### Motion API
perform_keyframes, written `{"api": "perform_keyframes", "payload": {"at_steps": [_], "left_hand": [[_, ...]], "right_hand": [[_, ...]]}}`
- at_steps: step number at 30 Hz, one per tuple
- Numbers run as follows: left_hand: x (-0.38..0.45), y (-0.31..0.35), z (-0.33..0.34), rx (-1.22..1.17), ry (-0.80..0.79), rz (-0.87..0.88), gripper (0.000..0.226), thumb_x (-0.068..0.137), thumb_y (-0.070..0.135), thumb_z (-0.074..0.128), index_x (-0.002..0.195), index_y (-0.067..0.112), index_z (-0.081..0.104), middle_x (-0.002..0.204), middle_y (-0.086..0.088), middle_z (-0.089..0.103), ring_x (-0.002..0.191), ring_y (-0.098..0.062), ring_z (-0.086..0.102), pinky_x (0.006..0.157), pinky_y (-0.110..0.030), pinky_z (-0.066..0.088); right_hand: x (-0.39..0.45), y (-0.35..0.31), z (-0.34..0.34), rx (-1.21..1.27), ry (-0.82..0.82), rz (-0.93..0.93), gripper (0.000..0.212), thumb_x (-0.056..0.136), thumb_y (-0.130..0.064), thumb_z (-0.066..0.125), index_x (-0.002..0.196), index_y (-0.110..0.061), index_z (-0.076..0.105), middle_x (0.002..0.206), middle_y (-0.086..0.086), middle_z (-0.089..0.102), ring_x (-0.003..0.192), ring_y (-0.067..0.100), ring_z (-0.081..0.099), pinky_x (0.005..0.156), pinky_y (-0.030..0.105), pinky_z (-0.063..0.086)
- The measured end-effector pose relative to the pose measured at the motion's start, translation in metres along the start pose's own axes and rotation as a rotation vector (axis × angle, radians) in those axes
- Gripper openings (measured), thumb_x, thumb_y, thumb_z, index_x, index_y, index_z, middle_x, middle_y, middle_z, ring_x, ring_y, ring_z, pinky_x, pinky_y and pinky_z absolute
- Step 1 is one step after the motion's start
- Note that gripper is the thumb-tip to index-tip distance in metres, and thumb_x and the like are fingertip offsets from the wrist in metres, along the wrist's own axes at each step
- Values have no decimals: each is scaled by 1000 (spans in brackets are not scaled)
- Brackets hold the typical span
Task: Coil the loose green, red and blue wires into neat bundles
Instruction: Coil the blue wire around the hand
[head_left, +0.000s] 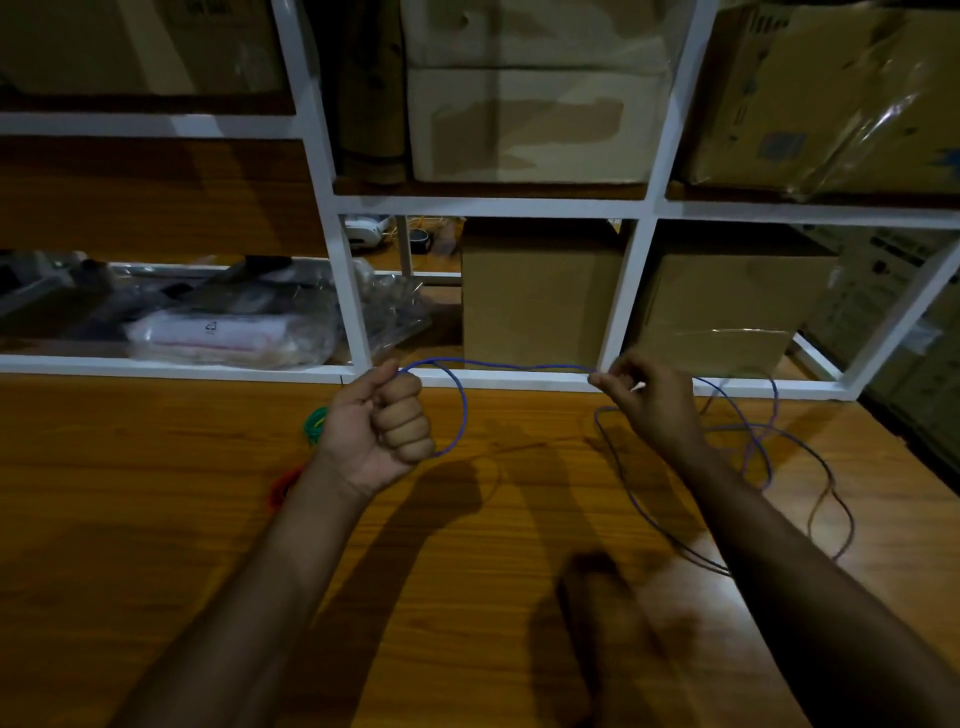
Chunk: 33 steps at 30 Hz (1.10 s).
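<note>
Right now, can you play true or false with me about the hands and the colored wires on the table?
1. The left hand has its grip closed around a loop of the blue wire. True.
2. The right hand is lying flat on the table. False: it is raised and pinches the blue wire between its fingertips.
3. The blue wire is already a neat bundle. False: only one loop is made, and the rest trails loose across the table on the right.
4. The green wire lies coiled on the table, just left of the left hand. True.
5. The red wire is held in the right hand. False: it lies on the table beside the left forearm.
</note>
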<state>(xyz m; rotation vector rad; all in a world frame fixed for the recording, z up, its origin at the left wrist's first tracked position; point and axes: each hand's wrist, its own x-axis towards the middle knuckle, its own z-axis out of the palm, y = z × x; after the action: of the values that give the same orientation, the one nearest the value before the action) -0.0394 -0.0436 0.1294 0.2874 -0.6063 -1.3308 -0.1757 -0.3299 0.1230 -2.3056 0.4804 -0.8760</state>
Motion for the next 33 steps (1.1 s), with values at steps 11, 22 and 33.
{"api": "perform_keyframes", "payload": {"at_steps": [11,22,33], "left_hand": [[23,5,-14,-58,167,175,40,99,31,32,60,22,35,47,2,27,42,-14,23,46,-28,23],[45,-23,4,355,627,207,48,101,31,35,55,17,39,53,-4,42,47,-17,45,50,-25,42],[43,-31,16,548,544,-36,47,99,47,34,62,18,41,44,6,27,36,-6,20,37,-20,14]], "right_hand": [[-59,-85,24,-859,-581,-530,22,99,-21,48,113,-15,63,112,9,52,100,28,55,79,40,47],[-35,-114,7,-467,-160,-1084,10,92,-12,59,100,-11,64,85,7,58,75,26,52,61,39,42],[-6,-108,16,-576,-74,-808,23,96,-41,57,89,-19,60,67,-1,60,59,19,59,44,26,26]]}}
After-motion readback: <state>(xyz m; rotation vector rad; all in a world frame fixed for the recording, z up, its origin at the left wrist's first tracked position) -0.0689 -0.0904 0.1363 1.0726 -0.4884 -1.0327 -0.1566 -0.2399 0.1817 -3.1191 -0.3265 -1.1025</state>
